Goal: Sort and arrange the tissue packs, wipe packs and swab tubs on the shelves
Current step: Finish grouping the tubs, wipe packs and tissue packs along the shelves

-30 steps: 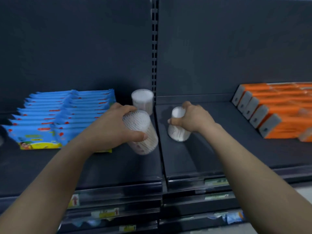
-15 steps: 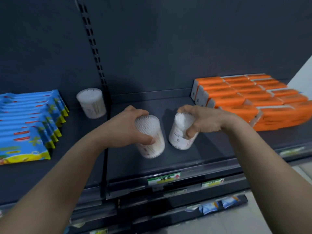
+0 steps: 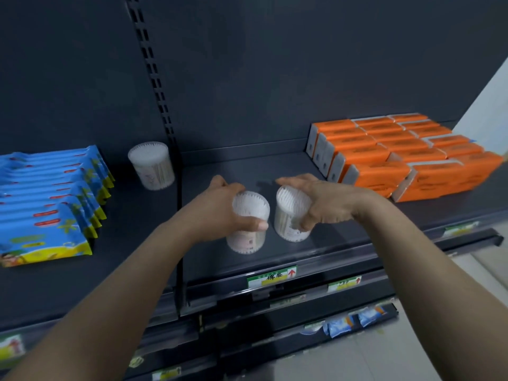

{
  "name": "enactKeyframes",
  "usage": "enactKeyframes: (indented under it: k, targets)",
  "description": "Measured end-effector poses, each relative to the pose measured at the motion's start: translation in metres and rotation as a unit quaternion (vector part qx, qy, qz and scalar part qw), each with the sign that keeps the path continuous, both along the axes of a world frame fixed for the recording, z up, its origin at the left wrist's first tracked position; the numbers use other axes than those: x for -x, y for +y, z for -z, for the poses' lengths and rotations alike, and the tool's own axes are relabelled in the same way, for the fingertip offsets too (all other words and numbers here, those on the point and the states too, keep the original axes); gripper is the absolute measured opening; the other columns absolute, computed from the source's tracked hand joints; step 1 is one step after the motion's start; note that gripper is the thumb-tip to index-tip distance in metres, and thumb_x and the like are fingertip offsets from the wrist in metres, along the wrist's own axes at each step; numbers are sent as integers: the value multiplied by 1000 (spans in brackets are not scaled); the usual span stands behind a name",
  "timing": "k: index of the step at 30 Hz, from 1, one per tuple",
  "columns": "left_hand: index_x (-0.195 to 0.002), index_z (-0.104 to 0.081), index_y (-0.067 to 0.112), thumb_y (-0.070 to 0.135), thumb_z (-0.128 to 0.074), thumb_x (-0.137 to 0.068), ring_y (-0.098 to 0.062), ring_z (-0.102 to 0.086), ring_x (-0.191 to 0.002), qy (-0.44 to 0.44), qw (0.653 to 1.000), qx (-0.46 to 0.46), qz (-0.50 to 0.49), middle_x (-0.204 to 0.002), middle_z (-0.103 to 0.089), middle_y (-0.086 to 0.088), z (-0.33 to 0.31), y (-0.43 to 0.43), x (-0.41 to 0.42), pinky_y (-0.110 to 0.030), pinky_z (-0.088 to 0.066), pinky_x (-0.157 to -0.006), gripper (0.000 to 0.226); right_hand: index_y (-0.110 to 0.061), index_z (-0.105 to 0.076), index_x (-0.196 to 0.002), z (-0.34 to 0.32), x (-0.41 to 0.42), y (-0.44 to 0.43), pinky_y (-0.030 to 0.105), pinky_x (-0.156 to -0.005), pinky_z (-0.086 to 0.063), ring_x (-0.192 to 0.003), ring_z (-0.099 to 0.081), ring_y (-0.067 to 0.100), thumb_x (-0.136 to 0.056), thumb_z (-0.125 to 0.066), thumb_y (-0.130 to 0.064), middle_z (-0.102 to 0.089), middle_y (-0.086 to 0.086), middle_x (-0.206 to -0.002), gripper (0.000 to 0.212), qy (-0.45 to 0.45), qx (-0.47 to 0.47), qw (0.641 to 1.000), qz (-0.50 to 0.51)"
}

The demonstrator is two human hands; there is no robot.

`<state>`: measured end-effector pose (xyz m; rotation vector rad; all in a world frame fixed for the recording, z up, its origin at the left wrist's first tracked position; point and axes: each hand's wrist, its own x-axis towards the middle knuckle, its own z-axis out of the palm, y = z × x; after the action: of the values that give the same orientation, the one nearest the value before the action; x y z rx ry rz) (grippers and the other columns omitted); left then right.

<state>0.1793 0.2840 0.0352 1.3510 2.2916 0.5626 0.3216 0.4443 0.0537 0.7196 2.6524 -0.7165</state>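
your left hand (image 3: 220, 207) curls round one swab tub (image 3: 248, 224), your right hand (image 3: 327, 202) round a second tub (image 3: 291, 215). both are upright, just beside each other, low over the shelf (image 3: 343, 243), likely to group them. a third tub (image 3: 151, 165) stands apart, near the wipe packs (image 3: 46, 202).

We extend both bare forearms forward, the hands level and near each other. Our left hand (image 3: 217, 213) curls round the left clear round plastic swab tub (image 3: 248, 209), thumb across its near side. Our right hand (image 3: 327, 202) grips the right clear round plastic swab tub (image 3: 290, 207).
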Motion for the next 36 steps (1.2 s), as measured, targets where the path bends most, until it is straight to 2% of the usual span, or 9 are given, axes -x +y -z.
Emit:
enactKeyframes:
  k: [5, 12, 16, 20, 23, 27, 30, 33, 36]
  targets:
    - [-145, -18, 40, 44, -75, -70, -11, -30, -133, -22, 995, 49, 82, -142, -28, 9, -6, -7, 14, -24, -27, -105, 94, -32, -15, -149, 5, 2, -9, 36, -109, -32, -136, -31, 25, -78, -70, -31, -19, 1, -153, 90, 36, -27, 998, 48]
    - [-122, -38, 35, 57, -75, -62, -14, -49, -99, 1, 999, 30, 38, -111, -39, 7, -1, -11, 10, -30, -41, -84, 75, -31, -22, -147, 1, 1, -18, 25, -95, -31, -133, -36, 20, -76, -73, -29, -26, -4, -150, 87, 46, -3, 998, 52]
    - [-119, -41, 28, 59, -74, -61, -13, -48, -103, 1, 999, 15, 42, -118, -42, 8, 1, -12, 11, -33, -44, -89, 74, -35, -27, -143, 3, 3, -17, 31, -99, -35, -126, -41, 21, -71, -75, -45, -31, -3, -142, 87, 44, -4, 997, 65]
    - [-119, -40, 25, 60, -74, -61, -13, -49, -100, 4, 999, 20, 38, -117, -43, 7, 0, -10, 7, -31, -44, -84, 76, -34, -36, -137, 2, 6, -12, 39, -106, -37, -125, -44, 19, -62, -70, -66, -40, -5, -138, 88, 34, 8, 998, 55]
    - [-124, -42, 25, 62, -68, -67, -11, -50, -102, -3, 999, 29, 35, -118, -48, 8, -8, -9, 13, -27, -43, -85, 72, -23, -44, -136, -2, 12, -3, 31, -105, -38, -121, -50, 14, -72, -64, -63, -51, -5, -132, 78, 75, 14, 996, 54]
    - [-119, -52, 23, 53, -65, -76, -9, -56, -92, 4, 995, -78, -63, -102, -58, 7, -15, -6, 37, -25, -47, -79, 53, -16, -59, -121, -4, 34, 15, 25, -97, -44, -104, -59, 11, -82, -64, -47, -65, -1, -115, 50, 174, -8, 983, 57]
    - [-113, -58, 17, 36, -67, -82, -11, -55, -88, 43, 975, -139, -169, -100, -59, 2, -10, -6, 69, -21, -42, -68, 37, -15, -63, -115, -5, 54, 31, 20, -89, -42, -99, -60, 11, -84, -67, -37, -65, -1, -107, 38, 194, -37, 980, 40]
    - [-113, -59, 8, 29, -70, -81, -25, -56, -99, 109, 938, -171, -282, -110, -56, -12, -2, -10, 105, -32, -44, -82, 40, -16, -64, -112, -5, 78, 46, 20, -85, -42, -98, -61, 13, -83, -68, -36, -66, -1, -102, 36, 210, -30, 977, 23]
    - [-124, -51, 5, 36, -70, -78, -36, -45, -115, 152, 915, -121, -352, -125, -44, -18, 4, -9, 130, -40, -38, -96, 58, -18, -64, -113, -3, 104, 57, 19, -78, -38, -92, -59, 11, -83, -67, -38, -65, -3, -97, 36, 202, -40, 978, -15]
